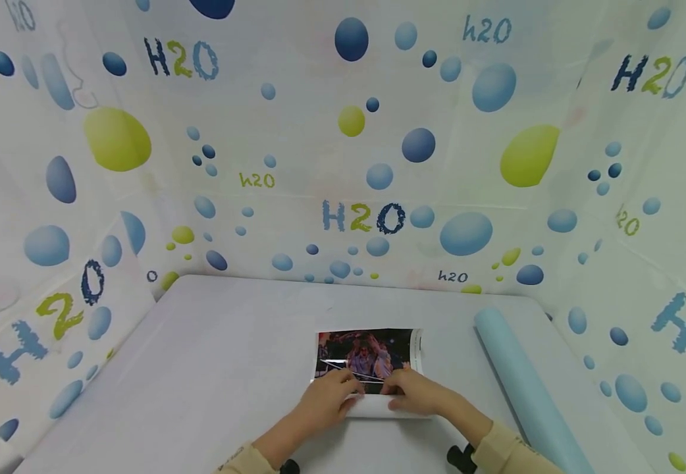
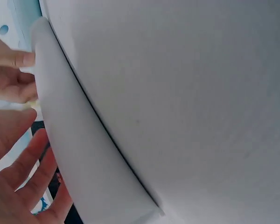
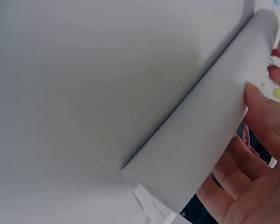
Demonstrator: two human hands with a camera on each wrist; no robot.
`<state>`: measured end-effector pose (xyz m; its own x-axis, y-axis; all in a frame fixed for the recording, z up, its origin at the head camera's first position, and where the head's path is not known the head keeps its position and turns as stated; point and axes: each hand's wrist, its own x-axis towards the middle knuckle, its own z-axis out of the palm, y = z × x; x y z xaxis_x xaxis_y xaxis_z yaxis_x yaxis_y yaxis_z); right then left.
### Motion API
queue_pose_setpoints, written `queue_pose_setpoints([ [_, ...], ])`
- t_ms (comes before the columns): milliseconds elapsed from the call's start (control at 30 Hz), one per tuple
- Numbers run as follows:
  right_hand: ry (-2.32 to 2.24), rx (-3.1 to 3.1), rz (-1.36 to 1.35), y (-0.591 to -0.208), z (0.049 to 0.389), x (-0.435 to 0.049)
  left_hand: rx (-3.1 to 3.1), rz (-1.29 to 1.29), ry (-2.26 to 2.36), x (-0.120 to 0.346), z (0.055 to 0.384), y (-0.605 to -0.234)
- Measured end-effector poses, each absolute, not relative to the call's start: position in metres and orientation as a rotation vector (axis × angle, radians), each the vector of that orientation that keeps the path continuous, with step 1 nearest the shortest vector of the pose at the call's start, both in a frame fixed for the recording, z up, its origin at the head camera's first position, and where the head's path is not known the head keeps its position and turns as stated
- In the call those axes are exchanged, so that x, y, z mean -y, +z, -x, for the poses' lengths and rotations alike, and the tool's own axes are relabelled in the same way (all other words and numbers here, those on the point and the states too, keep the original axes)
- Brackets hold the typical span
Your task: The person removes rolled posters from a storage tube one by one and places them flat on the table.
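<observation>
A poster [image 1: 367,349] with a dark, colourful picture lies in front of me, its near edge rolled into a white tube [image 1: 372,406]. My left hand [image 1: 328,395] holds the left part of the roll, with the thumb at its near side and the fingers spread over the printed face. On the right part, my right hand [image 1: 417,393] grips with the thumb against the white back [image 3: 210,135] and the fingers behind. The left wrist view shows the left fingers [image 2: 35,182] partly hidden by the roll.
A long light blue roll [image 1: 532,388] lies on the white table [image 1: 230,342] to the right of the poster. Behind and at the sides hangs a white curtain [image 1: 307,145] printed with bubbles and H2O lettering. Black straps or mounts [image 1: 461,457] show near the wrists.
</observation>
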<state>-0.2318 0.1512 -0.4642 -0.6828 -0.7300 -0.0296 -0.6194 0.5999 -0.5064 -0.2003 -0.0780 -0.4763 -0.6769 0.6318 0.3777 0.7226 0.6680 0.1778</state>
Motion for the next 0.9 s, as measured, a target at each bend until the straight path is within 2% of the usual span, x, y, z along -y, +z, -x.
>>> queue_pose_setpoints([
  [567,-0.458,-2.852,1.128,-0.468,0.226,-0.152,2.706,1.112,-0.363,0.073,0.208,-0.478],
  [900,-0.527,-2.735,1.137,-0.461,0.218,-0.15,2.981,1.224,-0.71,0.08,0.205,-0.461],
])
